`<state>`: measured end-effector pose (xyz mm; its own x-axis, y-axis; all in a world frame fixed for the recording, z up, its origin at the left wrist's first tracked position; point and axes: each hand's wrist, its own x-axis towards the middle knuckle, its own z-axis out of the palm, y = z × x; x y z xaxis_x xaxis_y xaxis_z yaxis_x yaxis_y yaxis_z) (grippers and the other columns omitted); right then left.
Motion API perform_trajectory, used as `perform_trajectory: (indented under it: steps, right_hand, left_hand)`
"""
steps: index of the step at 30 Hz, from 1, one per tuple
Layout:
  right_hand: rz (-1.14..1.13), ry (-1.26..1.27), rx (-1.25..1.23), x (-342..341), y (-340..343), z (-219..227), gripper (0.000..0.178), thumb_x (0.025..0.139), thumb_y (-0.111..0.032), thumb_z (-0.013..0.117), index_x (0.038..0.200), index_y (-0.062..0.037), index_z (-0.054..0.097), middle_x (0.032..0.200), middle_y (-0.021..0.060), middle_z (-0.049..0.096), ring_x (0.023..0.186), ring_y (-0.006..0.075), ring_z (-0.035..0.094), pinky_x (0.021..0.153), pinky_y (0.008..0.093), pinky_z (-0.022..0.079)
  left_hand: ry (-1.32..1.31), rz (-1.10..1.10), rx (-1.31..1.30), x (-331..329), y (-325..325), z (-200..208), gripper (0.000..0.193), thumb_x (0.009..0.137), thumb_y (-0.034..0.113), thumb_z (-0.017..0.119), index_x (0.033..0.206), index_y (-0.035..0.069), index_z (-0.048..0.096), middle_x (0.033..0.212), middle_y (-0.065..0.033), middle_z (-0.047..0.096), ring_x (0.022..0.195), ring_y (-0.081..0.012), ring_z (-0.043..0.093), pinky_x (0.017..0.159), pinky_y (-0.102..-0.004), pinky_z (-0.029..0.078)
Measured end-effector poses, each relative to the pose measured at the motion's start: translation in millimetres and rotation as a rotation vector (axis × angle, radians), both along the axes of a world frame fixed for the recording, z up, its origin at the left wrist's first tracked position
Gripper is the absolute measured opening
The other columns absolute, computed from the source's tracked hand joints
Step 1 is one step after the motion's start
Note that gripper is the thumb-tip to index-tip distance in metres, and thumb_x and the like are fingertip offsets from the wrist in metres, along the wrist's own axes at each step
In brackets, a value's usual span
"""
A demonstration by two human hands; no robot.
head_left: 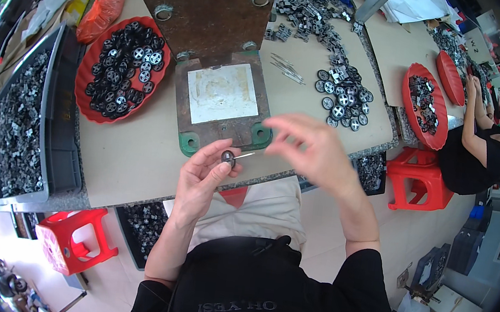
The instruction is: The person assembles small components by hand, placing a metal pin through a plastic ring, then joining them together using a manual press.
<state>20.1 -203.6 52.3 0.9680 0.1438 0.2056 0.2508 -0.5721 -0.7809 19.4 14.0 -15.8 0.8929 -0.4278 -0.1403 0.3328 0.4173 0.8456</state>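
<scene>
Just in front of the press base, my left hand [201, 178] pinches a small black toy wheel [229, 158] between thumb and fingers. A thin metal pin [245, 155] sticks out of the wheel toward the right. My right hand [309, 147] hovers to the right of the pin, apart from it, somewhat blurred; its fingers are spread and nothing shows in them. Beyond both hands, the press base [228, 130] carries a stained white pad [223, 94]. More loose metal pins [288, 68] lie right of the base, near a cluster of black wheels with silver spokes [343, 99].
The brown press body [207, 18] rises behind the pad. A red bowl of wheels [81, 90] stands left, beside a grey bin of small dark parts [64, 159]. Small grey parts [312, 15] are heaped at the back. At right, another person [479, 145] works near red bowls and a red stool [420, 181].
</scene>
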Motion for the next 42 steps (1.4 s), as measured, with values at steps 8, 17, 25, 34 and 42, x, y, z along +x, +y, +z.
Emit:
perform_trajectory:
  steps: [8, 17, 25, 34, 42]
  right_hand:
    - [-0.480, 0.030, -0.698, 52.0, -102.9, -43.9, 0.032, 0.071, -0.011, 0.072, 0.101, -0.0020, 0.065, 0.099, 0.0127, 0.059, 0.099, 0.0286, 0.056, 0.081, 0.0388, 0.048]
    - [-0.235, 0.069, -0.533, 52.1, -79.3, -36.3, 0.034, 0.073, -0.018, 0.069, 0.101, 0.0005, 0.064, 0.103, 0.0143, 0.059, 0.101, 0.0299, 0.056, 0.084, 0.0385, 0.046]
    - [-0.251, 0.024, -0.375, 164.2, -85.3, -55.0, 0.038, 0.076, -0.019, 0.067, 0.109, -0.0018, 0.061, 0.110, 0.0168, 0.058, 0.106, 0.0330, 0.055, 0.090, 0.0396, 0.043]
    - [-0.046, -0.083, -0.437, 175.0, -81.8, -51.1, 0.044, 0.075, -0.010, 0.062, 0.118, -0.0017, 0.054, 0.110, 0.0144, 0.058, 0.091, 0.0285, 0.058, 0.082, 0.0358, 0.046]
    - [-0.004, 0.064, 0.085, 15.7, -24.0, -19.5, 0.025, 0.086, -0.004, 0.054, 0.110, -0.0010, 0.059, 0.090, 0.0085, 0.060, 0.071, 0.0152, 0.054, 0.067, 0.0247, 0.044]
  left_hand:
    - [0.121, -0.022, -0.005, -0.2, 0.4, 2.1, 0.028, 0.089, 0.003, 0.056, 0.117, 0.000, 0.054, 0.113, -0.0142, 0.060, 0.089, -0.0168, 0.062, 0.078, -0.0283, 0.050]
    - [0.131, 0.011, 0.015, -1.1, 2.4, 3.5, 0.025, 0.089, 0.003, 0.057, 0.113, -0.001, 0.056, 0.108, -0.0127, 0.061, 0.085, -0.0163, 0.062, 0.075, -0.0272, 0.051]
    - [0.127, -0.011, 0.039, -5.9, 3.7, 1.5, 0.020, 0.089, 0.003, 0.057, 0.108, -0.002, 0.058, 0.107, -0.0117, 0.062, 0.084, -0.0151, 0.062, 0.073, -0.0264, 0.050]
    - [0.127, 0.045, 0.058, -8.4, 11.3, 1.7, 0.014, 0.088, 0.002, 0.058, 0.102, 0.000, 0.060, 0.104, -0.0100, 0.062, 0.082, -0.0131, 0.061, 0.071, -0.0246, 0.050]
    - [0.018, 0.084, 0.131, -9.0, -0.5, 9.1, 0.012, 0.085, -0.002, 0.060, 0.096, -0.001, 0.062, 0.105, -0.0103, 0.060, 0.081, -0.0112, 0.060, 0.071, -0.0229, 0.049]
